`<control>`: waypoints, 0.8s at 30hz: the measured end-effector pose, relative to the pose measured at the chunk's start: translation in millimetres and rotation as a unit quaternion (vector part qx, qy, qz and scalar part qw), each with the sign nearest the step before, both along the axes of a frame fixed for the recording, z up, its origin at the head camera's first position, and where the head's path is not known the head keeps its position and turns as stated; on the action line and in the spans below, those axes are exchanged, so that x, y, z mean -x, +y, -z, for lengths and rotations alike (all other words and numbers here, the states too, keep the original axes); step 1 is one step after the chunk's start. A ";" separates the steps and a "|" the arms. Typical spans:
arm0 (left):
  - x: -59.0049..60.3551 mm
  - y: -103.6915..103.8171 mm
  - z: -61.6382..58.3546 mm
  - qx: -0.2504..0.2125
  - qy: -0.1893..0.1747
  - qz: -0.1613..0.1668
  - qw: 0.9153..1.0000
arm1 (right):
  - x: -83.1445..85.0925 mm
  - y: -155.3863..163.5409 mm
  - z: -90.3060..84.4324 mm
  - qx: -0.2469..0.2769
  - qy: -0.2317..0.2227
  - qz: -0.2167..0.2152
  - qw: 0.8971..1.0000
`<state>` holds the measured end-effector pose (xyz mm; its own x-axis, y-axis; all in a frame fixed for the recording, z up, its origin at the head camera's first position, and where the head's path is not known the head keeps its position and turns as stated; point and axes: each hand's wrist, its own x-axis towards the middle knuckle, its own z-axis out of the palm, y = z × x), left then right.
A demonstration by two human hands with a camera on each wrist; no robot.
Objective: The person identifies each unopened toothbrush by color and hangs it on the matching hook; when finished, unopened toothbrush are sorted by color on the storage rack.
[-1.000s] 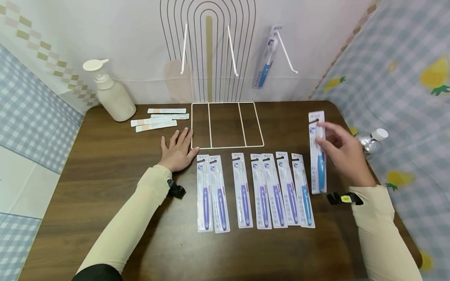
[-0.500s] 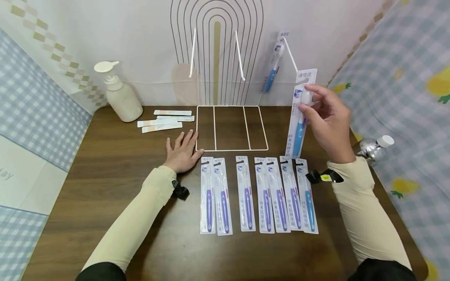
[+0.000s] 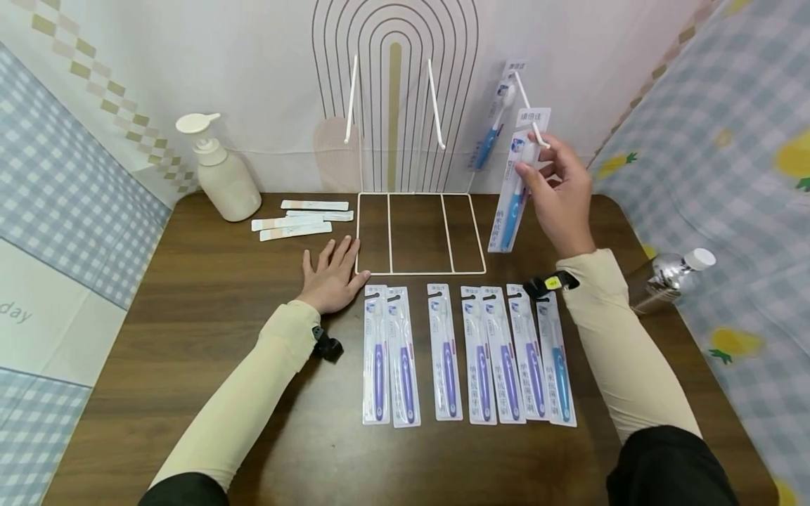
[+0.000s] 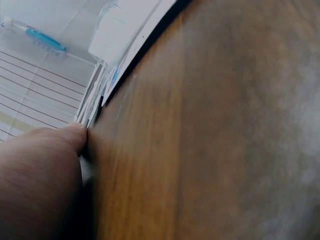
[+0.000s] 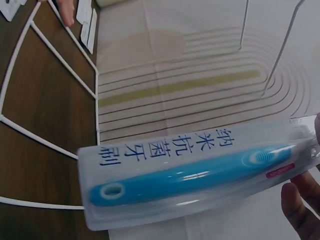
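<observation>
While the left hand [image 3: 330,275] lay flat and open on the counter [image 3: 190,309], the right hand [image 3: 557,186] pinched a blue toothbrush pack [image 3: 514,184] — raised at two o'clock, against the rack's right hook [image 3: 530,119].

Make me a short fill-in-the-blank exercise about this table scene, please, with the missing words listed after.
1. The right hand holds a packaged toothbrush with a ____ handle.
2. The left hand lies flat on the ____.
3. On the far right hook of the wire rack, ____ packaged toothbrush already hangs.
4. The pump bottle stands at the back ____ of the table.

Missing words: blue; table; one; left
</observation>
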<state>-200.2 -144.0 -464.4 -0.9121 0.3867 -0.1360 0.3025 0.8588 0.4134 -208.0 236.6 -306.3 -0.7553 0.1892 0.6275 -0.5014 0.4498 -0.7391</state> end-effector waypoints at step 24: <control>-0.4 1.3 -2.9 0.012 0.010 -0.002 1.000 | 78.5 -10.1 -26.3 0.043 -0.079 -0.023 0.996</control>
<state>-199.8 -142.6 -461.6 -0.9164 0.3797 -0.1269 0.3070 0.8700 0.3859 -286.5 226.5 -279.9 -0.8524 0.2005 0.4829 -0.3940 0.3609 -0.8453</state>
